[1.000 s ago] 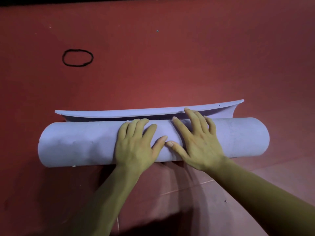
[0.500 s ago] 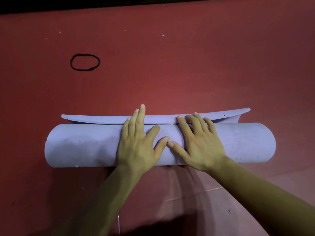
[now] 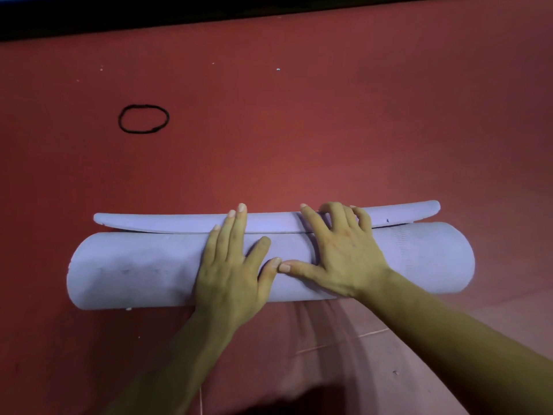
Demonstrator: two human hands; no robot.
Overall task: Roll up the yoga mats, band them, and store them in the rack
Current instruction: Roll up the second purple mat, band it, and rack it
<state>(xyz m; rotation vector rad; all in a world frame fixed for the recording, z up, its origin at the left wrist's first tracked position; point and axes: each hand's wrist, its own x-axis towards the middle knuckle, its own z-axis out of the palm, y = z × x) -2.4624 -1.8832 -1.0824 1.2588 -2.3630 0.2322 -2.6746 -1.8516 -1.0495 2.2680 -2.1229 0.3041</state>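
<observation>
Mat lies rolled at centre, flap loose at 12 o'clock; left hand presses it flat-fingered; right hand, fingertips bent, presses the flap, gripping nothing. Best roll evenly, ends flush; band lies at 10 o'clock.

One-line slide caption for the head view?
The left hand and right hand press a nearly rolled purple yoga mat on the red floor, its last edge loose; a black band lies beyond.
</observation>
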